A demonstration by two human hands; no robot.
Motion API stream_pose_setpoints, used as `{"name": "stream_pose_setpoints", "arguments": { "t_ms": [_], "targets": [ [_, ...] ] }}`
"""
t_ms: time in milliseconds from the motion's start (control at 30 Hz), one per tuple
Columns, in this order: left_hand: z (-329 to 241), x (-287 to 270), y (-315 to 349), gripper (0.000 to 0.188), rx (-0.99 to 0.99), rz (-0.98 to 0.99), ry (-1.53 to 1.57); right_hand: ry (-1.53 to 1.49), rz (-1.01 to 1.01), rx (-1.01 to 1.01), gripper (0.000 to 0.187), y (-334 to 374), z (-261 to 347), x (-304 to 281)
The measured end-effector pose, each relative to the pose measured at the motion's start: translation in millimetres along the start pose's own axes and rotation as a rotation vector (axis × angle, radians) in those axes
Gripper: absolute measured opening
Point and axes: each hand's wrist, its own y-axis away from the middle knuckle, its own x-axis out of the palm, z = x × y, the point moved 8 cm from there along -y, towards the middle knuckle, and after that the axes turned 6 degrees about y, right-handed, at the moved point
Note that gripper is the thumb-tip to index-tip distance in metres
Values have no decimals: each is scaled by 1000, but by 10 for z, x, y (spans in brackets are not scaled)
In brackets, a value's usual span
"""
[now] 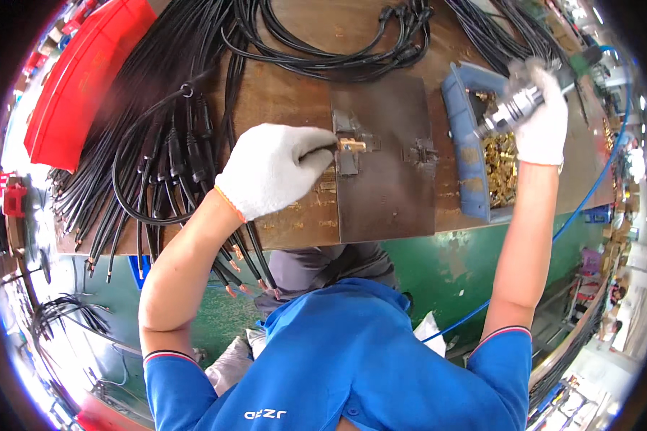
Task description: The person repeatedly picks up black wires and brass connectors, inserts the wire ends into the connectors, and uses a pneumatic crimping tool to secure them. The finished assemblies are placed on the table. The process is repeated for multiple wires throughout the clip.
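At the far left, a red bin [79,90] is leaning in beside a big spread of black cables [154,61], which is covering the left part of the table [302,228]. Some cables with thick black plugs [194,154] are lying on top, and a few bare copper ends [231,291] are sticking out past the near edge. The left hand [269,170], wearing a white glove, is reaching in over the table with its thumb and fingers curling toward each other. Its fingertips are meeting the left end of a small brass piece [354,145]; whether they are pinching it, I cannot tell. The brass piece is sitting on the left part of a dark metal plate [388,205], near the middle of the table. Beyond the plate, looped cables [323,70] are lying in a bundle. To the right, a blue tray [466,154] is holding many loose brass parts [499,169]. The right hand [545,122], also gloved in white, is closing around a silver tool [514,109], partly blurred, and is holding it above the tray. A blue hose [598,183] is curving down at the far right.
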Motion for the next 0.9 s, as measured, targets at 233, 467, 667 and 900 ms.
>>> {"name": "stream_pose_setpoints", "arguments": {
  "t_ms": [233,467,667,900],
  "targets": [
    [-322,-4,135,24,72,-45,43,576,-106,277,28,17,-710,-1045],
    [-417,15,85,22,21,-31,-8,1505,-105,-111,42,113,-430,-926],
    [-498,70,21,23,-39,-45,49,557,507,124,39,1268,-270,654],
    [-694,288,104,18,73,-17,107,244,626,302,30,1849,-638,939]
  ]
}}
